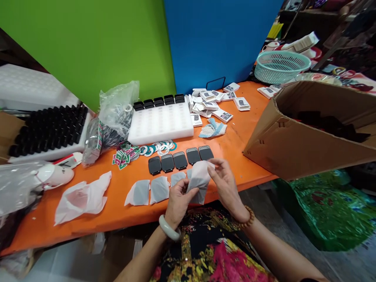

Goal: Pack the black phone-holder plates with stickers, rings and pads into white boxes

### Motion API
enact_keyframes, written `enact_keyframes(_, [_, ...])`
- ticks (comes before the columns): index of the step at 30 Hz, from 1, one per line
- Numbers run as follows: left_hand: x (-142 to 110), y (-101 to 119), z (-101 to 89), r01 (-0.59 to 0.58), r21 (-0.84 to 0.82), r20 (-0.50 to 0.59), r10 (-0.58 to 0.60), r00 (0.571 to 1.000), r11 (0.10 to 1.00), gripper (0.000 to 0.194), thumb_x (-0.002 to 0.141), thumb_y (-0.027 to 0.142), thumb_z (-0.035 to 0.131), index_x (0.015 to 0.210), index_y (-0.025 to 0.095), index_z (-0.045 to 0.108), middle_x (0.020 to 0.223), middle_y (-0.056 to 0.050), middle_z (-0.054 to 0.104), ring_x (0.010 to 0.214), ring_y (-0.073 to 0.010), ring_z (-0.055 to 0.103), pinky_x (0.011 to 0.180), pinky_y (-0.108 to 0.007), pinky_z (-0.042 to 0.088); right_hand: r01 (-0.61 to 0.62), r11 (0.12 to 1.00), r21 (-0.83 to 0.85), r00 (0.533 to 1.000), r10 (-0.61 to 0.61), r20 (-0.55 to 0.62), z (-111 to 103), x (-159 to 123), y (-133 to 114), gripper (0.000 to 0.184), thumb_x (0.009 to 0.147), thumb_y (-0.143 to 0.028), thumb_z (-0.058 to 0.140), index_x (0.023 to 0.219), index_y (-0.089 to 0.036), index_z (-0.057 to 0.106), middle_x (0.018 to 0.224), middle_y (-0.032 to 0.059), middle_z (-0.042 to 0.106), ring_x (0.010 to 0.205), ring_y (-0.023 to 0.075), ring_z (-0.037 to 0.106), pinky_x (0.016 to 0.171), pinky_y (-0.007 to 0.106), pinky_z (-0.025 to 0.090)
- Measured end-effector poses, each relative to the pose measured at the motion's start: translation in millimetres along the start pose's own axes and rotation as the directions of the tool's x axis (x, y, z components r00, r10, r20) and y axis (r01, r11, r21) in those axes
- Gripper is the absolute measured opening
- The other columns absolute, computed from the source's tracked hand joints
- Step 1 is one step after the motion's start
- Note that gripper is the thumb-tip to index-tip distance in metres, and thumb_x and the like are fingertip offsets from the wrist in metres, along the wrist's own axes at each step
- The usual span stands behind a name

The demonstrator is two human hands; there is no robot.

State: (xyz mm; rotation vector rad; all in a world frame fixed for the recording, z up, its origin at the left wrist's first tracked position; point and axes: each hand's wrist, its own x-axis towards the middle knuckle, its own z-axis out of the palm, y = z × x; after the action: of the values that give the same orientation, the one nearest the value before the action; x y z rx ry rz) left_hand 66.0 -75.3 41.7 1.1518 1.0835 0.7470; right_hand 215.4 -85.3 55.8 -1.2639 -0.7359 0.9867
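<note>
Left hand [180, 199] and right hand [226, 186] pinch white pouch [202, 174], just below center of frame. Filled pouches [160, 190] at its left look done; five black cases [180, 160] mid-frame lie unbagged.

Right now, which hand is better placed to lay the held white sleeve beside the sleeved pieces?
Likely the left hand: it holds the white sleeve by its left side, nearer the sleeved pieces; the right hand is at the upper right corner.
</note>
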Motion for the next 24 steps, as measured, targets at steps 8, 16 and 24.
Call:
enact_keyframes(8, [5,4,4.2,0.107,-0.274,0.086,-0.087,0.993,0.956,0.031,0.067,0.034,0.077,0.086,0.013,0.065,0.075,0.000,0.066,0.067,-0.0103,0.056,0.064,-0.021,0.044,0.315,0.871,-0.377,0.883,-0.124,0.453,-20,-14,-3,0.031,0.086,-0.026,0.059,0.117,-0.024,0.058,0.117,0.0064,0.062,0.110,0.0215,0.056,0.096,0.037,0.044])
enact_keyframes(16, [1,0,12.0,0.282,-0.390,0.212,-0.212,0.954,0.877,0.049,0.072,0.040,0.074,0.107,0.020,0.045,0.075,0.002,0.065,0.066,-0.0110,0.060,0.066,-0.024,0.047,-0.296,0.951,-0.093,0.897,0.310,0.316,-38,-7,32,0.040,0.072,-0.038,0.071,0.105,-0.022,0.056,0.085,0.0017,0.068,0.076,0.0167,0.063,0.069,0.029,0.050])
enact_keyframes(24, [-10,0,-16.0,0.406,-0.160,0.294,-0.350,0.890,0.899,0.066,0.069,0.046,0.075,0.122,0.019,0.047,0.115,-0.013,0.063,0.105,-0.0215,0.060,0.092,-0.034,0.042,-0.186,0.913,-0.364,0.910,0.300,0.286,-68,50,45,0.037,0.069,-0.037,0.064,0.100,-0.023,0.047,0.066,-0.0059,0.051,0.055,0.0121,0.048,0.053,0.024,0.038])
